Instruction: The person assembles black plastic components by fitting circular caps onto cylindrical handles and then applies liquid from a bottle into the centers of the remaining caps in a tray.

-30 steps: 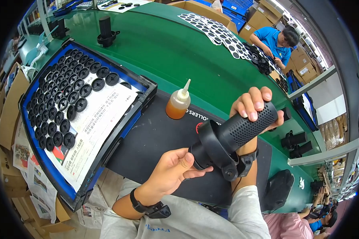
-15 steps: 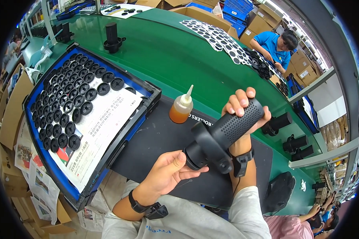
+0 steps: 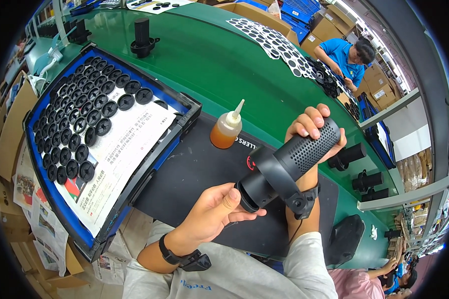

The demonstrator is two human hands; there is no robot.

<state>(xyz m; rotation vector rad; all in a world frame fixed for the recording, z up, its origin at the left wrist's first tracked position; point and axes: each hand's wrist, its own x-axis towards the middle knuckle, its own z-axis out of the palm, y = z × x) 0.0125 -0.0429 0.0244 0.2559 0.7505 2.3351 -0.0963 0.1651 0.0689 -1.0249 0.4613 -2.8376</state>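
Fingers (image 3: 312, 124) of the right hand (image 3: 314, 130) wrap round the far, perforated end of a black cylindrical housing (image 3: 289, 164), clamping it so it stays level above the black mat (image 3: 194, 169). Left hand (image 3: 219, 212) sits at the near open end; its thumb and forefinger pinch toward the rim there, prob. pressing or seating sth in the opening, tho whether a small part is between them can't be told. Housing is held off the surface, tilted up to the right, w/ a black bracket (image 3: 284, 192) round its middle, a knob on the bracket's low end.

Just beyond it, an amber squeeze bottle (image 3: 227, 130) w/ a white nozzle stands upright on the mat, within easy reach. To the left, a blue tray (image 3: 100, 239) holds rows of black round discs (image 3: 80, 124) over a printed sheet, near the left hand for quick pickup. Across the green surface (image 3: 204, 60), another person in blue (image 3: 341, 55) works over more discs.
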